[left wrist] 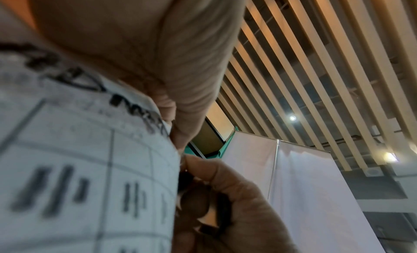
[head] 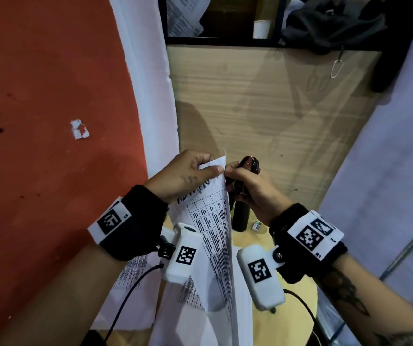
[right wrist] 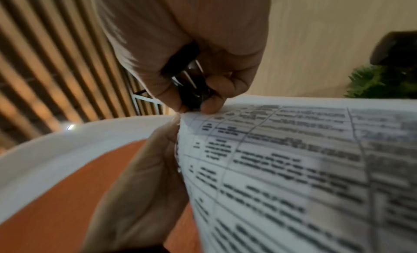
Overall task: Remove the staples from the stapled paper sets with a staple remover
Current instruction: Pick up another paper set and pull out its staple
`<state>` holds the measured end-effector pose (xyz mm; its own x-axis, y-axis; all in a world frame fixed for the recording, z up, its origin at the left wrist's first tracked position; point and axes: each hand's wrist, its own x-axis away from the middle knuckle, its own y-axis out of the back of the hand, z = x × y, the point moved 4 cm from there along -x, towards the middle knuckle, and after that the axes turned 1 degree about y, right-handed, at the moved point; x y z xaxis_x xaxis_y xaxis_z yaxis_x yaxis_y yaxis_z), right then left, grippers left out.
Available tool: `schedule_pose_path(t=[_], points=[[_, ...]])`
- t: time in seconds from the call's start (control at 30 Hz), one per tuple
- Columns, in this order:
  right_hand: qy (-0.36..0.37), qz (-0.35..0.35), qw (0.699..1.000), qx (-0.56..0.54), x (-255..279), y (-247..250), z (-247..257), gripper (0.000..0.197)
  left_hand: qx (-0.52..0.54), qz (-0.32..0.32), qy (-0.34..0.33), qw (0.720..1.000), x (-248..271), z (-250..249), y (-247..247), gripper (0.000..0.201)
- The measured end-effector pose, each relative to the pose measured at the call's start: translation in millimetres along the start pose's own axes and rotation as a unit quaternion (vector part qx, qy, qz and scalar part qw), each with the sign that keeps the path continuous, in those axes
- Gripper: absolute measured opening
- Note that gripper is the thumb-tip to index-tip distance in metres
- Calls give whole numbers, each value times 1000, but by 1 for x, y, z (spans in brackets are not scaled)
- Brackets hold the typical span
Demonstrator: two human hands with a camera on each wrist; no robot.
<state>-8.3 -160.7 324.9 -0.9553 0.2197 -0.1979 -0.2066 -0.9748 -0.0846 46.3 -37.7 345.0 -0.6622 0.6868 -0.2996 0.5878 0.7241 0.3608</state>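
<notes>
- While both hands are raised over the round wooden bench (head: 298,308), the left hand (head: 185,173) is pinching the top corner of the stapled paper set (head: 213,221), its grip closed on the sheets between thumb and fingers.
- Hanging down from that corner, the paper set is showing a printed table and bold lettering near the top; in the left wrist view the sheet (left wrist: 79,158) is filling the lower left, blurred.
- Just beside the held corner, the right hand (head: 253,193) is curling its fingers round a dark staple remover (head: 249,163), its grip closed on the tool.
- In the right wrist view the staple remover (right wrist: 192,85) is meeting the top edge of the paper (right wrist: 293,167) at the corner; whether its teeth are under a staple cannot be told.
- More printed sheets (head: 135,283) are lying lower left, behind the left wrist.
- On the bench beyond the hands, a dark cylinder (head: 240,216) is standing upright, with a small box (head: 257,226) near it.
- Farther off, a white paper cup (head: 261,28) is sitting on a shelf beside dark cloth (head: 333,23).
</notes>
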Motion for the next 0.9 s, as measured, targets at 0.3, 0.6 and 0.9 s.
schedule_pose_path(t=[0.3,0.6,0.9], points=[[314,-117,874,351,17,-5,24,29,-32,-84,8,996,-3,18,15,51],[39,-95,837,538,9,39,-35,33,-217,-48,-26,975,3,11,32,55],[-150,-22,806,572,17,54,-126,17,-281,126,70,949,19,26,82,62]])
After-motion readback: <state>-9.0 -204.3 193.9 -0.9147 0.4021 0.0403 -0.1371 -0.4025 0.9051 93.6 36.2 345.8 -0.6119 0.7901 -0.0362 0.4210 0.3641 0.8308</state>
